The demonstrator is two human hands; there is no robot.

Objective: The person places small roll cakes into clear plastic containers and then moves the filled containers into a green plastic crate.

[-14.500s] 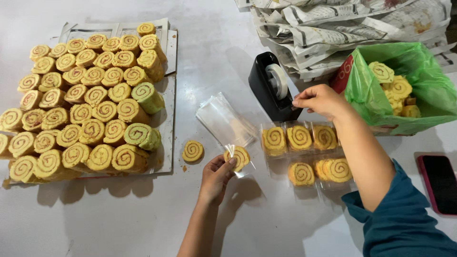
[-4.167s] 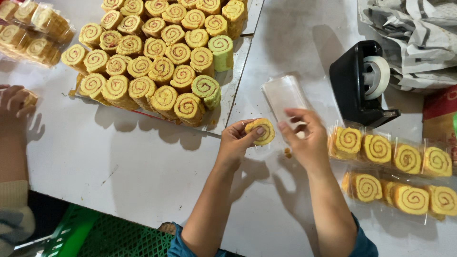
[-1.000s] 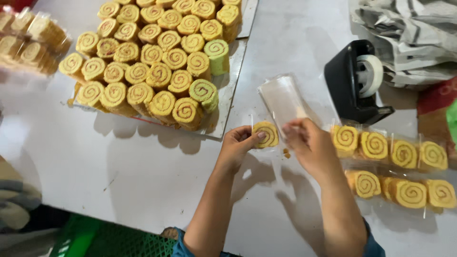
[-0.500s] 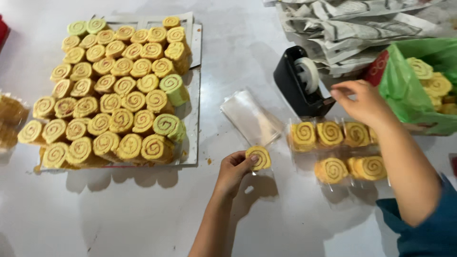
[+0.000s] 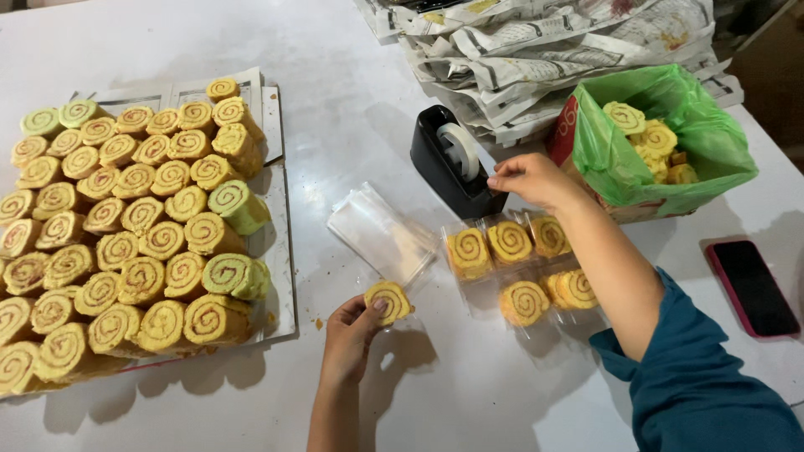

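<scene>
Head view: left hand (image 5: 352, 331), fingers pinched on a bagged roll slice (image 5: 389, 301) near the clear bag stack (image 5: 381, 236); right hand (image 5: 529, 180), fingertips together at the black tape dispenser (image 5: 452, 163), above wrapped slices (image 5: 511, 243). Tray of rolls (image 5: 126, 243) lies left.

Glossy black plastic tape dispenser (image 5: 452, 167), clear shiny bags (image 5: 378, 234), smooth white table (image 5: 469, 385).
</scene>
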